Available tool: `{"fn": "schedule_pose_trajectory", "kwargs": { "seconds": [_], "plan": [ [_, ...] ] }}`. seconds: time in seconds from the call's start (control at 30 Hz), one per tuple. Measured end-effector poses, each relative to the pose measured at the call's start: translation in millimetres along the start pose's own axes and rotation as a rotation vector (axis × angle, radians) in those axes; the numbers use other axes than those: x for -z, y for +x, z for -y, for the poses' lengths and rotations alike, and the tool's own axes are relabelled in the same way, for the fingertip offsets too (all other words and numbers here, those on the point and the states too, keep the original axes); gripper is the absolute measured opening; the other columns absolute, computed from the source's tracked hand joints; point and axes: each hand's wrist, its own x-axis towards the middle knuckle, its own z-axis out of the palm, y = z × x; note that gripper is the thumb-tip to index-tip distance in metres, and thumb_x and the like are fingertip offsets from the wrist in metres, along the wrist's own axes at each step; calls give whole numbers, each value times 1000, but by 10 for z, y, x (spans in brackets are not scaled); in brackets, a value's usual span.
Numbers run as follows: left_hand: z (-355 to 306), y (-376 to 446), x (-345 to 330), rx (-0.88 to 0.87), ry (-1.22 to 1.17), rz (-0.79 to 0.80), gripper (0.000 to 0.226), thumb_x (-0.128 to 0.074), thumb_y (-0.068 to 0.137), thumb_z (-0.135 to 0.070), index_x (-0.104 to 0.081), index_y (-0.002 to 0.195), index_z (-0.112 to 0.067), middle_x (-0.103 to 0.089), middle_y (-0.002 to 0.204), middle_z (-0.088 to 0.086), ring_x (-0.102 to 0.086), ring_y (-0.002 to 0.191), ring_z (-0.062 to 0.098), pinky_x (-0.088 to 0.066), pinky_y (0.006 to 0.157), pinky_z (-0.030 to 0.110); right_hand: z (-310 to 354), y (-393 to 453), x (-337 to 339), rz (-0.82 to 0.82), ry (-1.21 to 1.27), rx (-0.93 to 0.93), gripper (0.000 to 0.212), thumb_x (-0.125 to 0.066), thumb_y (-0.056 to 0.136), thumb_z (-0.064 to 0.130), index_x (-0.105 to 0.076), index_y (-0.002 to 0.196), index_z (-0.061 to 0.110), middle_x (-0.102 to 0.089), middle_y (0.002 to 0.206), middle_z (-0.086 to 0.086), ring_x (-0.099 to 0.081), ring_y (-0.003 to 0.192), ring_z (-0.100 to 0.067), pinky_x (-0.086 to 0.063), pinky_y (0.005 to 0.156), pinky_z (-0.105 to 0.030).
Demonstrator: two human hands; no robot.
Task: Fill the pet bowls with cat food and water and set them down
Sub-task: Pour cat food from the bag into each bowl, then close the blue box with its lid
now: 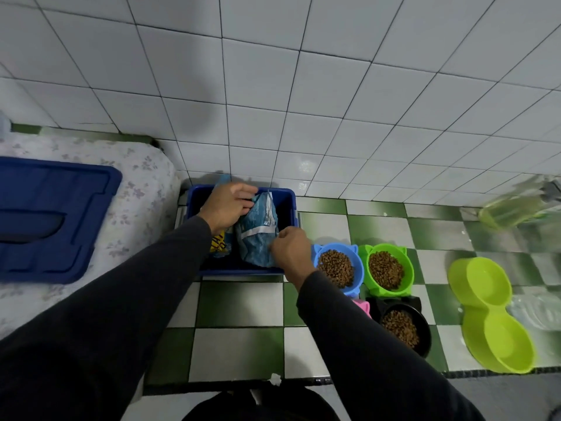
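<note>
A blue cat-food bag (pixel 258 235) stands inside a dark blue plastic bin (pixel 288 199) against the wall. My left hand (pixel 227 208) grips the bag's top edge. My right hand (pixel 290 249) pinches its lower right side. To the right on the floor sit a blue bowl (pixel 337 267), a green bowl (pixel 386 270) and a black bowl (pixel 402 328), each holding brown kibble. A pink bowl (pixel 362 308) peeks out from behind my right sleeve. A lime-green double bowl (pixel 491 314) lies further right and seems to hold water.
The bin's blue lid (pixel 51 220) rests on a floral-covered surface (pixel 145 183) at left. A yellow packet (pixel 220 244) lies in the bin beside the bag. A clear jug (pixel 516 208) and a clear plastic bottle (pixel 537 314) lie at right. White-tiled wall behind, green-and-white checkered floor.
</note>
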Motion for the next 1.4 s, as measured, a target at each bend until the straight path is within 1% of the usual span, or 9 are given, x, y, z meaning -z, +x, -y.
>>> {"fn": "schedule_pose_trajectory", "kwargs": {
  "seconds": [0.1,0.23,0.4,0.63,0.73,0.87,1.0,1.1,1.4],
  "plan": [
    [-3,-112,15,-37,32,-19,44,-45,98,17,-64,126,-11,-64,129,7,-68,114,16,-57,97,31,18,-27,43,-39,-289,128,22,-61,94,10,-60,115,3,-68,110,-14,-66,99,-30,-56,77,-33],
    [21,-284,43,-147,206,-37,36,-53,101,6,-65,130,-12,-68,128,2,-65,118,13,-54,104,35,-4,-89,84,-46,-515,343,39,-62,93,13,-46,127,6,-59,120,-17,-64,104,-34,-58,84,-42],
    [9,-555,5,-305,471,-115,39,-62,98,-8,-62,137,-15,-63,134,4,-59,123,18,-48,107,36,6,-66,227,-63,-830,589,94,-67,91,31,-9,159,2,-38,141,-20,-45,122,-33,-49,101,-42],
    [43,-1005,94,-406,797,-212,39,-65,97,-12,-61,136,-9,-58,135,9,-58,121,28,-52,100,43,182,-140,520,79,-954,714,81,-52,98,56,-16,158,15,-40,148,-13,-42,134,-30,-41,111,-44],
    [41,-1235,234,-348,874,-284,34,-58,99,-20,-63,130,-9,-60,128,14,-58,115,34,-51,97,47,244,-207,571,102,-1010,815,80,-47,99,57,-16,159,14,-33,157,-15,-34,143,-34,-32,119,-47],
    [144,-1616,493,-260,947,-360,57,-40,92,-47,-64,131,-13,-61,127,14,-59,112,36,-47,101,53,376,-336,462,154,-1069,904,74,-52,99,48,-23,157,13,-29,159,-18,-31,144,-37,-30,119,-51],
    [266,-2036,703,-143,1043,-450,66,-37,92,-59,-63,137,-17,-59,139,15,-57,125,39,-37,110,67,507,-533,202,265,-1064,986,75,-57,98,41,-22,157,13,-23,162,-18,-24,148,-38,-24,121,-50],
    [360,-2326,887,-38,1021,-488,80,-27,91,-72,-56,146,-22,-51,151,11,-45,141,36,-27,119,65,614,-698,-25,319,-1047,1043,73,-59,97,40,-26,155,12,-26,161,-19,-25,148,-38,-25,122,-51],
    [585,-2777,1774,43,1006,-584,101,-11,85,-90,-55,148,-24,-47,156,10,-45,141,32,-37,114,54,980,-1137,-753,412,-948,1045,59,-57,96,42,-39,144,14,-45,141,-15,-43,129,-34,-41,108,-45]
  ]
}}
